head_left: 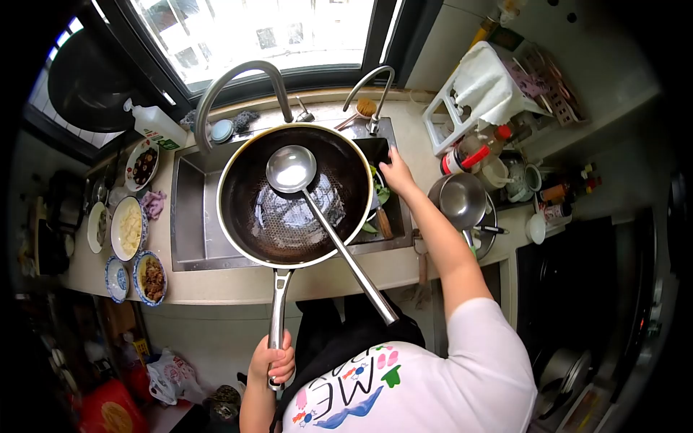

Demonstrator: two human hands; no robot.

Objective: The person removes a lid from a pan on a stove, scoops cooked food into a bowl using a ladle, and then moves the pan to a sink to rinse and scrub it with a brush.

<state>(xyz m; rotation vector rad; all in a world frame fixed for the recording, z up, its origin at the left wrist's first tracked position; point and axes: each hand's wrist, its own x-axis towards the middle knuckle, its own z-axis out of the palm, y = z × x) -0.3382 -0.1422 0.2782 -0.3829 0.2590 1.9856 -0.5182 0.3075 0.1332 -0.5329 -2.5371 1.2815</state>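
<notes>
Wok [253,216]: hanging level over the sink [189,216], its long handle pointing back toward the person.
Ladle [291,169]: lying in the wok, bowl facing up, handle sticking out over the near rim.
Left hand [272,364]: grip wrapping tight round the end of the wok handle.
Right hand [395,173]: reaching to the sink's right side, just beside the greens [379,195]; whether the grip is open or closed cannot be told.
Faucet [238,79]: arching above the wok's far rim.
Table [325,278]: carrying bowls of food [130,227] at left and a steel pot [462,200] at right.
</notes>
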